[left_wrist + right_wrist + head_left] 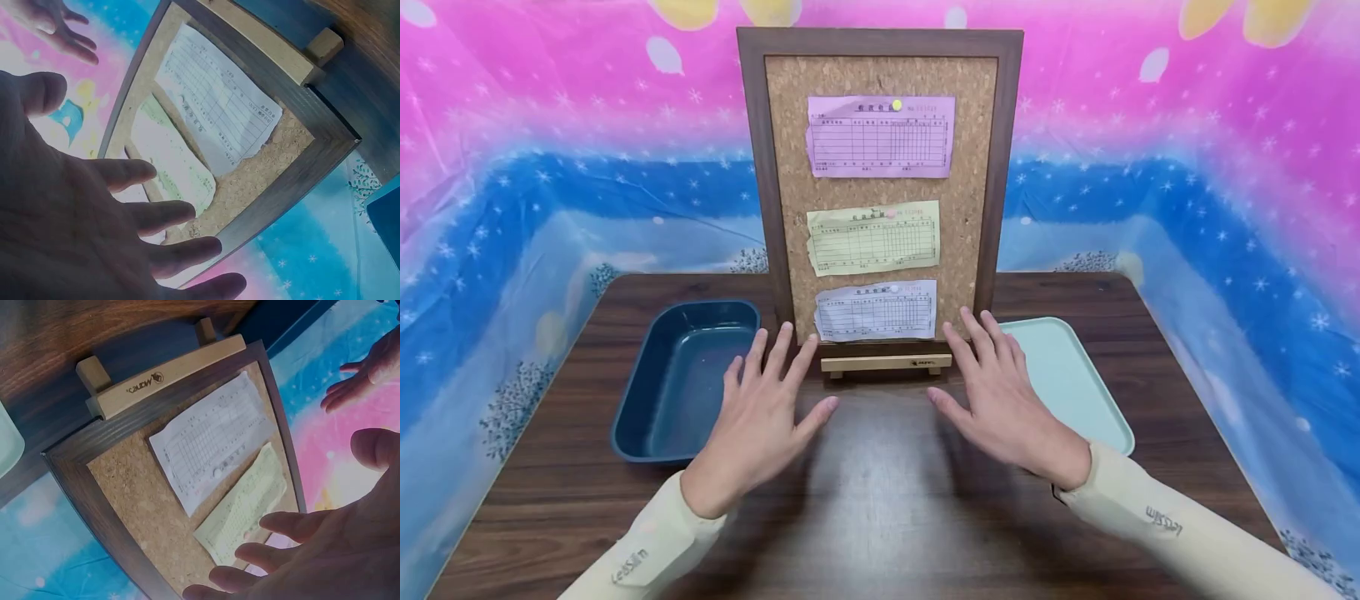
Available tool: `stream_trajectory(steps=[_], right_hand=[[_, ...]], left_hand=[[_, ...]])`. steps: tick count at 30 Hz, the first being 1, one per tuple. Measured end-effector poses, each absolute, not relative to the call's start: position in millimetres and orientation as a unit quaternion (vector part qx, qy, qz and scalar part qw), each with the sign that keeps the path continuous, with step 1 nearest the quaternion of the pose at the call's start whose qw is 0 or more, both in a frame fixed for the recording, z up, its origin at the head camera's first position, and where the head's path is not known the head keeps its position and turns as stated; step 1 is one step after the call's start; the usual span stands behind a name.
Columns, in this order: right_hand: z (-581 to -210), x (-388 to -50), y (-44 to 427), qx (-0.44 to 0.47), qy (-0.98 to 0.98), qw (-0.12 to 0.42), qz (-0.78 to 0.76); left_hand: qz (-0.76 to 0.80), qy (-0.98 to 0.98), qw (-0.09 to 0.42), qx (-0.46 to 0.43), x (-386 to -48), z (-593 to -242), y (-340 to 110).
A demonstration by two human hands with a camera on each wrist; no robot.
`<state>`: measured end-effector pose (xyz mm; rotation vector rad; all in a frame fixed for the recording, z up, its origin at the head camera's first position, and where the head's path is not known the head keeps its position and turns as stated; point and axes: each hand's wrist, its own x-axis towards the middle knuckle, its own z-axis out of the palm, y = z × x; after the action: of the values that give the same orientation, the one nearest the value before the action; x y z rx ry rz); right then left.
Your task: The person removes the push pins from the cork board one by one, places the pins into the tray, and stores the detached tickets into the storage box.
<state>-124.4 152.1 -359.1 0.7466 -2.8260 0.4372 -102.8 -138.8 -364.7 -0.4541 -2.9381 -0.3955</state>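
Fingers spread, my left hand hovers in front of the lower left of a framed cork board, over the edge of a dark blue tray. Opposite it, my right hand is held with fingers apart near the board's lower right corner. Neither hand holds anything. Three torn-edged receipt slips are pinned on the cork: a purple slip at the top with a yellow pushpin, a pale green slip in the middle, and a white slip at the bottom.
The board leans upright on a small wooden easel. The deep blue tray stands at the left, and a flat mint-green tray lies at the right. Under them is a dark wood table. A patterned pink and blue cloth hangs behind.
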Motion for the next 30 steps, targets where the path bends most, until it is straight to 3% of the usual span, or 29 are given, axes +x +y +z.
stream_trajectory(steps=[13,30], right_hand=[[-351.6,-127.8,153.5,0.255,-0.946,0.11,0.167],[-341.5,-135.6,152.5,0.275,-0.924,0.188,0.188]], left_hand=[[-0.169,-0.968,0.111,-0.146,-100.3,-359.1,-141.3],[-0.261,-0.916,0.233,-0.195,-107.7,-351.8,-143.6]])
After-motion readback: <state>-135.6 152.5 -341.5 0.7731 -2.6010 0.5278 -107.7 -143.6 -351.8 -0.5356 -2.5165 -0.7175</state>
